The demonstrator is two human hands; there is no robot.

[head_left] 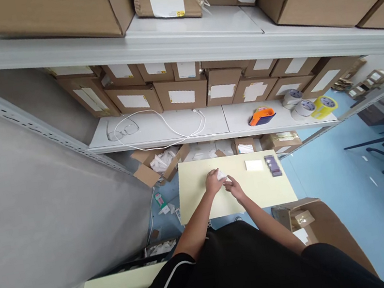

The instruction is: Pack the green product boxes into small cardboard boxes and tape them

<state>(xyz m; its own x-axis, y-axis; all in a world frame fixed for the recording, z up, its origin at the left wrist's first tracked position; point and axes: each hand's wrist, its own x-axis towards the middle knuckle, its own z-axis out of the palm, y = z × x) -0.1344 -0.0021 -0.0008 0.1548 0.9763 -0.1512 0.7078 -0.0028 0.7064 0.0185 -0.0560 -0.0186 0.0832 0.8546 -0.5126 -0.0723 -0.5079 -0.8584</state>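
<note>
Your left hand (pixel 213 182) grasps the white item (pixel 221 175), whether your right hand (pixel 234 188) grips too I cannot tell, and slack fingers could drop it onto the table (pixel 191 183).

Plain white on the small held item (pixel 221 175) and the flat rectangle (pixel 253 165); pale yellow across the desk (pixel 202 206); dark purple, mottled lighter, on the pixelated item (pixel 273 166); white on the shelf (pixel 159 126), brown with white labels (pixel 182 97) on the boxes (pixel 164 98); yellow on one tape roll (pixel 325 105); black on the shirt (pixel 241 263).
</note>
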